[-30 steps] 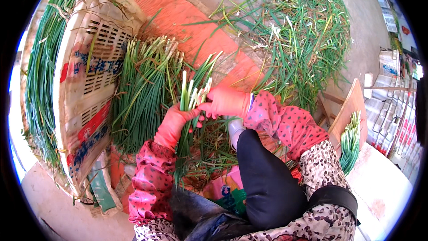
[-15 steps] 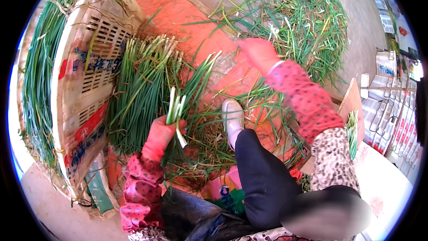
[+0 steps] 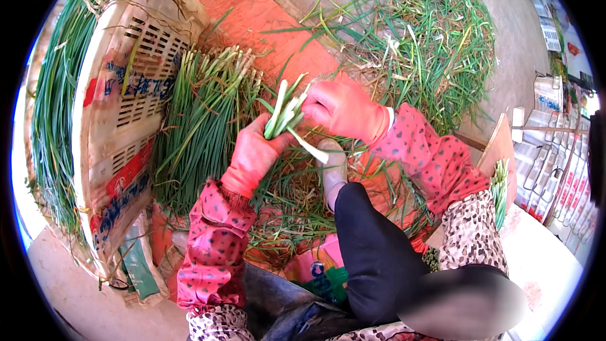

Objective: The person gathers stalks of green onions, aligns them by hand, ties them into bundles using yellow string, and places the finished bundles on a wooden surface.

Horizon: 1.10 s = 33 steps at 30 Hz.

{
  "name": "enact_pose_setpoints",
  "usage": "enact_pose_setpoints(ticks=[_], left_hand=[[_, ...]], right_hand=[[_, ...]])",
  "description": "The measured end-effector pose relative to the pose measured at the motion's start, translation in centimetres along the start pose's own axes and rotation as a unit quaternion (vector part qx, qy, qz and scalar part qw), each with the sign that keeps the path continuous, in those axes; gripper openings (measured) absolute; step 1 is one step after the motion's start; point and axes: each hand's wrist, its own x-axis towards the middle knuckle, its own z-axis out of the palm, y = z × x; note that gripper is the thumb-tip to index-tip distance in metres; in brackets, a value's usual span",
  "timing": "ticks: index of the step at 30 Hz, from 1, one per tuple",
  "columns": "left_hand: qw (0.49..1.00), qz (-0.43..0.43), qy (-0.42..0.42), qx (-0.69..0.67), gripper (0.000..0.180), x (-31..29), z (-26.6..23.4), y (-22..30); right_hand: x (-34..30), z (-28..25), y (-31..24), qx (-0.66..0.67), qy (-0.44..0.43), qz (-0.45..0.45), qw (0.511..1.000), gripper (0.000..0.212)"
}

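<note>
My left hand (image 3: pixel 252 158), in an orange-red glove, is closed round a small bunch of chives (image 3: pixel 282 117), white ends sticking up and one stalk bent out to the right. My right hand (image 3: pixel 344 108), gloved the same way, is at the right side of these ends, its fingers curled in; whatever they pinch is hidden. Just left of my hands lies a thick pile of chives (image 3: pixel 205 120), roots pointing away from me. It rests against an upright white plastic crate (image 3: pixel 120 113).
A wide heap of loose green leaves (image 3: pixel 429 38) covers the floor at the far right. Orange sheeting (image 3: pixel 252 16) lies beneath the pile. My shoe (image 3: pixel 333 167) stands among scraps below my hands. More chives (image 3: pixel 57 101) are beyond the crate; a wooden board (image 3: pixel 499 145) stands at right.
My right hand has come back from the far right to the bunch, its fingers now curled beside the ends. My left hand has risen and moved right with the chives.
</note>
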Motion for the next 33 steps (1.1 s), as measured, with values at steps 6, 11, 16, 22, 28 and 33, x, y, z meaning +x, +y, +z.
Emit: enact_pose_setpoints(ticks=[6,11,16,22,28,33], left_hand=[[0.955,-0.144,-0.007,-0.261,0.023,-2.2,-1.2,-0.2],[0.967,-0.152,0.018,-0.202,0.031,-3.1,-2.9,-2.4],[0.978,-0.080,0.166,-0.094,0.027,-4.3,-2.3,0.5],[0.993,0.011,0.115,-0.035,0.025,-2.6,-0.5,1.9],[0.961,-0.135,0.078,-0.227,0.024,-3.2,-2.6,0.4],[0.951,-0.195,0.044,-0.237,0.030,-2.8,-2.5,-1.7]], right_hand=[[2.1,2.8,8.1,-0.234,0.042,0.047,0.970,0.022],[4.8,7.5,11.6,-0.285,-0.012,0.091,0.954,0.022],[4.1,1.5,7.8,-0.188,-0.024,-0.024,0.982,0.015],[3.0,1.0,-1.5,0.241,-0.130,0.082,0.958,0.018],[2.3,5.3,9.8,-0.259,-0.025,-0.022,0.965,0.017],[0.8,7.7,11.2,-0.344,0.002,-0.095,0.934,0.014]])
